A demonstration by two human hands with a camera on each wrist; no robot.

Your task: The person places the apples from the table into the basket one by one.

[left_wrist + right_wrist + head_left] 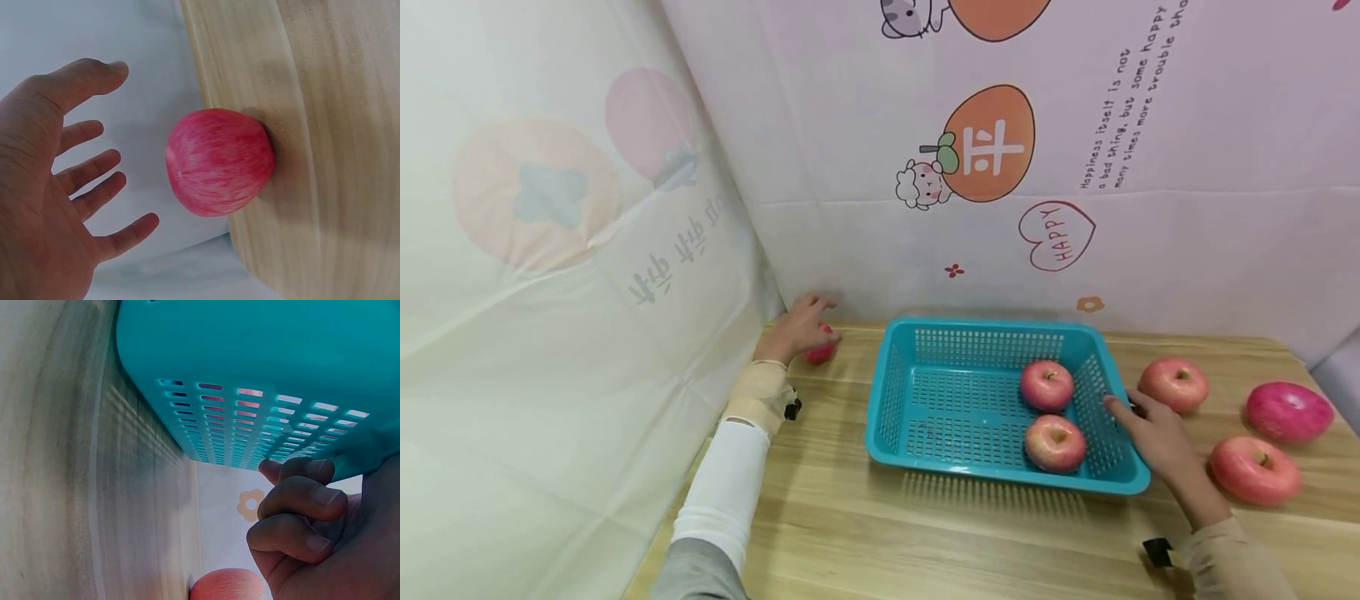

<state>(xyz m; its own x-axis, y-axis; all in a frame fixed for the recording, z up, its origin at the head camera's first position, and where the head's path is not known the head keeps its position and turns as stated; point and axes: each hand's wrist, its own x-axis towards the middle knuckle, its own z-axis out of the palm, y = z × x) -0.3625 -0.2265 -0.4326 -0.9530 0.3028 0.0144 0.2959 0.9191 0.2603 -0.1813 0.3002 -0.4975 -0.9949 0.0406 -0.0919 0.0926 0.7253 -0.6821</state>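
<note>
At the table's back left, my left hand hovers over a pinkish-red apple. In the left wrist view its fingers are spread, with a gap between them and the apple. My right hand grips the right rim of a blue-green plastic basket, thumb over the rim inside. The right wrist view shows the other fingers curled outside the perforated wall. Inside the basket, toward its right end, sit a red apple and a paler apple.
Right of the basket lie a light red apple, another apple and a bright pink oval fruit. A printed cloth hangs behind the wooden table, and pale cloth hangs along its left side.
</note>
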